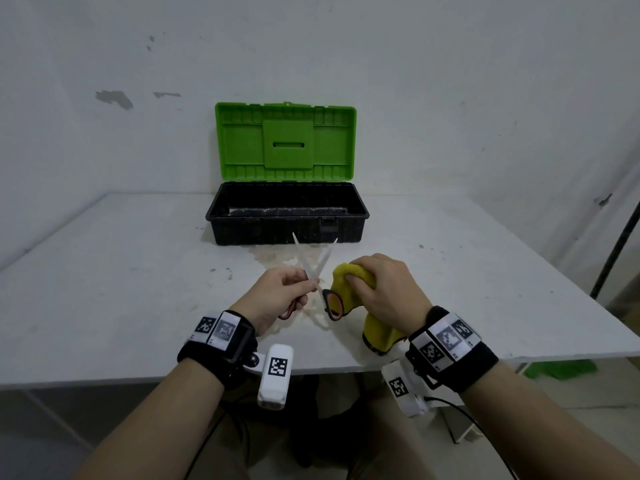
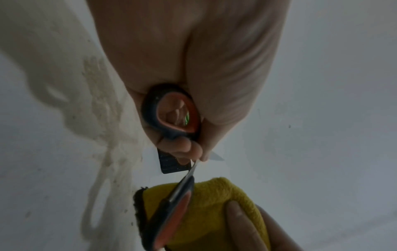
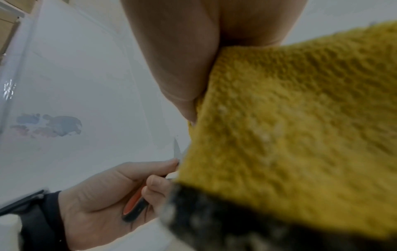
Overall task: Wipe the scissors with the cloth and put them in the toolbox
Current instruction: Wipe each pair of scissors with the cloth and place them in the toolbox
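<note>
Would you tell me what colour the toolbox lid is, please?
Bright green; the lid stands open above the black toolbox, clearest in the head view.

Bare workroom, chipped white wall (image 1: pixel 114 98), stained table (image 1: pixel 138 289)

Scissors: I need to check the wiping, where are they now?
Head view: the scissors are open, held in the left hand above the table, before the toolbox, beside the cloth.

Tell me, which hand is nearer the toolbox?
Left, slightly. The left hand holds the scissors pointing toward the toolbox; the right hand grips the cloth beside it.
</note>
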Available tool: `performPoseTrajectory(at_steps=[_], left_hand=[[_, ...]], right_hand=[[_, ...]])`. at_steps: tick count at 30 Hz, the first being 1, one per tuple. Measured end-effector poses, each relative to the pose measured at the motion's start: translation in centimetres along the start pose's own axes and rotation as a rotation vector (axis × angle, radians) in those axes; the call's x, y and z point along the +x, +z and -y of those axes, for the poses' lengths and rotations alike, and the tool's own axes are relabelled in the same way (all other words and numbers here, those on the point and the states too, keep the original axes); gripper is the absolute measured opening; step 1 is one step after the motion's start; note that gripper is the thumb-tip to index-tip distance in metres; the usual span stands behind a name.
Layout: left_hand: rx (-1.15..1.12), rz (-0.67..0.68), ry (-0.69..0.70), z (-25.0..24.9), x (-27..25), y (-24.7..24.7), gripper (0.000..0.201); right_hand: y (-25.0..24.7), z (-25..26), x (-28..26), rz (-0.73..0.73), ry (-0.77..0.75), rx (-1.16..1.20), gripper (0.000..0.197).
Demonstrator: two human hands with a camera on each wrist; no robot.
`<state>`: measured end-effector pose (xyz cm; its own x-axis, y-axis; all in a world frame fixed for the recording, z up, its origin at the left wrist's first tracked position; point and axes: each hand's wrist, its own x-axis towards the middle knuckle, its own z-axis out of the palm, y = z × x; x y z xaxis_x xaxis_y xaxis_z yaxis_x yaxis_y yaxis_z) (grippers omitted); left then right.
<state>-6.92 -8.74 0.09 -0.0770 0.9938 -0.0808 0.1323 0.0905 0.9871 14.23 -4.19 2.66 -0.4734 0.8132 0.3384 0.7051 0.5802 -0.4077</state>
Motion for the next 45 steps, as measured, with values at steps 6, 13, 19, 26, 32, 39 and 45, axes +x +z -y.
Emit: performPoseTrajectory(at_steps=[6, 13, 19, 26, 32, 39, 45], left_hand=[[0.019, 0.027, -0.059, -0.8, -0.5, 0.6, 0.016], [-0.007, -0.028, -0.020, -1.1, 0.0, 2.0, 0.005], [0.012, -0.009, 0.081, -1.1, -0.1, 2.6, 0.006], [-0.022, 0.012, 0.112, -0.8, -0.2, 2.3, 0.011], [-0.049, -0.033, 0.043, -0.3, -0.5, 2.2, 0.007], [-0.019, 0.002, 0.083, -0.4, -0.1, 2.4, 0.005], [-0.008, 0.022, 0.105, 0.1, -0.6, 2.1, 0.010]], right_hand=[[-1.3, 1.3, -0.3, -0.082, -0.101, -0.005, 0.016], [0.5, 1.8, -0.6, 0.038, -0.130, -0.045, 0.030], [0.4, 1.7, -0.6, -0.045, -0.175, -0.079, 0.023], [0.0, 0.7, 0.5, -0.145, -0.076, -0.135, 0.018], [-2.2, -1.0, 1.7, -0.262, 0.072, -0.040, 0.022], [0.9, 1.9, -1.3, -0.073, -0.142, -0.150, 0.022], [0.1, 0.1, 0.7, -0.142, 0.012, -0.139, 0.018]])
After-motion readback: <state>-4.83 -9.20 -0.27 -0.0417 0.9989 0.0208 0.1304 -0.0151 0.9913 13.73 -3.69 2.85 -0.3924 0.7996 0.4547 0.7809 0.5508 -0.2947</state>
